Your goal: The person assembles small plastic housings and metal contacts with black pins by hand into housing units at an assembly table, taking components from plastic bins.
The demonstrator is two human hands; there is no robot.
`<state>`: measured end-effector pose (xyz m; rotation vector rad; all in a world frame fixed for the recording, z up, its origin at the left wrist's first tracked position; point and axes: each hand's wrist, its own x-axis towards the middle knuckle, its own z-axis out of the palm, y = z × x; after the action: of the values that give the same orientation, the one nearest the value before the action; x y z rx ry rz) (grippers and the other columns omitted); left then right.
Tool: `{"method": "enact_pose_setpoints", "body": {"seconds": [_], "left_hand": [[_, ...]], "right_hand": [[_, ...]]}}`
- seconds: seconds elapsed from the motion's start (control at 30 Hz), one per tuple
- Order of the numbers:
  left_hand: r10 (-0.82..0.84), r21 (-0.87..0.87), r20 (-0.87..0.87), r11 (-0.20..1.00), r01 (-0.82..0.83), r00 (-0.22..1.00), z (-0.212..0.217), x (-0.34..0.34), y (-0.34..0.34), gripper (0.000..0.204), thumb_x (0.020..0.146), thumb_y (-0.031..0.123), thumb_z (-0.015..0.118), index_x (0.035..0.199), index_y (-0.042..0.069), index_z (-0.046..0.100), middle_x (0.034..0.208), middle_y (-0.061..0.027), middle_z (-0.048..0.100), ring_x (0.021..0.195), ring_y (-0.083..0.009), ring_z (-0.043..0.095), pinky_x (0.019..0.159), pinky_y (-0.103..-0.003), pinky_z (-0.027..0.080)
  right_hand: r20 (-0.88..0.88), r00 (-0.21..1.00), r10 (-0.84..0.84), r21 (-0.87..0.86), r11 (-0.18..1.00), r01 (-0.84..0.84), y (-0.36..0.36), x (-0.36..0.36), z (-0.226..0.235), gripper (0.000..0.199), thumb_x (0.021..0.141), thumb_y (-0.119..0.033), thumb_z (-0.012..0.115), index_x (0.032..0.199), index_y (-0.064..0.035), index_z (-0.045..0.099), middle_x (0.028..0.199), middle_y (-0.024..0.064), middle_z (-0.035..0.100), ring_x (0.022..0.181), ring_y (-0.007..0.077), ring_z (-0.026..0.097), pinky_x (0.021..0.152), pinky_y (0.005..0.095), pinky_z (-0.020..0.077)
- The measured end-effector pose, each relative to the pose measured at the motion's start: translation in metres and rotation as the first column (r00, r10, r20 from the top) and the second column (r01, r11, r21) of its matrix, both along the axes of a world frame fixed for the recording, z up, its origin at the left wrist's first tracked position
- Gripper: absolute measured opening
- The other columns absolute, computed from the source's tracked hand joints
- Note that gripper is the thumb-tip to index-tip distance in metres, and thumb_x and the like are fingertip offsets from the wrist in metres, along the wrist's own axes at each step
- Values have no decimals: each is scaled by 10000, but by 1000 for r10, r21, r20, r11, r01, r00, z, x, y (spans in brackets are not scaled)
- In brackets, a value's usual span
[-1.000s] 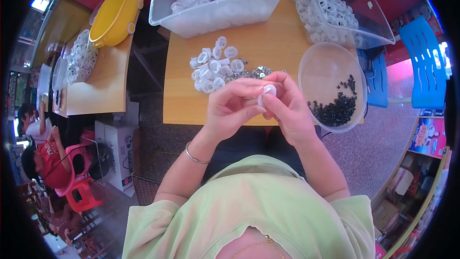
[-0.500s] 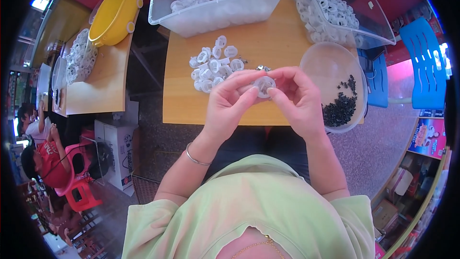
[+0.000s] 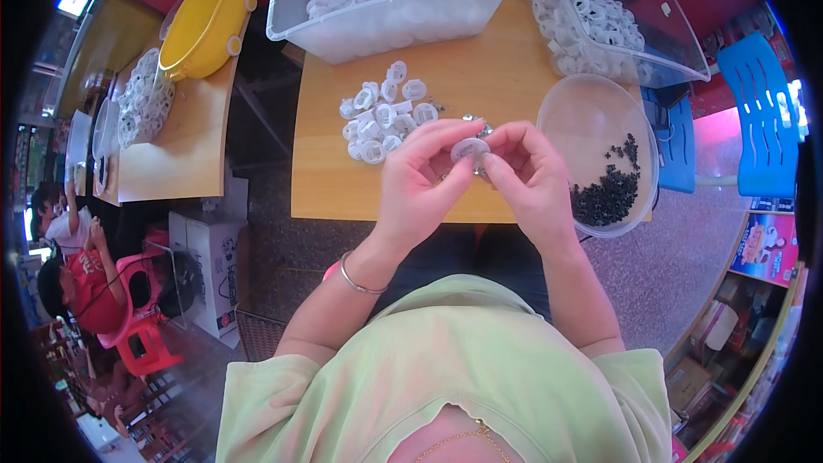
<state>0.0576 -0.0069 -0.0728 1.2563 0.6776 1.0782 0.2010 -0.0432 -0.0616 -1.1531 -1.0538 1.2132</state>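
Over the link I see my left hand (image 3: 422, 184) slant in from seven o'clock and my right hand (image 3: 536, 187) from five, fingers bent, above the tabletop (image 3: 334, 197). The left pinches a white round plastic part (image 3: 468, 150) between us; the right's thumb and fingers bunch narrowly at its three-o'clock edge, though I cannot tell whether they grip it. Loose white parts (image 3: 377, 126) lie at ten o'clock.

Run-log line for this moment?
left hand: holding white round piece | right hand: at its edge | on table: white pieces, tray with black parts
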Motion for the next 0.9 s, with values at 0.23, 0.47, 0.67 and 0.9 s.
{"method": "enact_pose_setpoints", "body": {"seconds": [0.23,0.47,0.67,0.9], "left_hand": [[-1,-183,122,983,23,993,0,6,-1,228,817,-48,538,1042,-29,569,994,-61,567,894,-114,573,776,-230,485],[-14,-231,123,972,42,992,-2,7,-1,236,826,-21,541,1057,-21,588,1004,-59,593,881,-102,567,786,-233,462],[28,-223,148,975,5,989,-3,10,-1,227,798,-69,538,1014,-50,606,1012,-72,529,850,-125,582,739,-231,504],[35,-206,138,979,-6,990,-4,13,0,240,787,-78,536,1011,-46,615,1018,-68,516,843,-119,580,725,-224,502]], "right_hand": [[-99,995,-9,-42,999,5,-1,-1,-5,98,851,-33,556,938,-26,511,831,11,564,733,59,558,677,201,470],[-152,988,-17,-60,998,8,-2,0,-7,100,854,-46,559,940,-33,509,825,13,570,713,60,554,653,198,462],[-176,984,-21,-69,998,9,-2,1,-9,98,859,-59,561,940,-33,510,834,15,572,720,61,550,653,200,456],[-173,984,-37,-85,996,23,-2,1,-10,91,863,-57,557,938,-33,511,837,17,569,724,62,547,651,200,453]]}}
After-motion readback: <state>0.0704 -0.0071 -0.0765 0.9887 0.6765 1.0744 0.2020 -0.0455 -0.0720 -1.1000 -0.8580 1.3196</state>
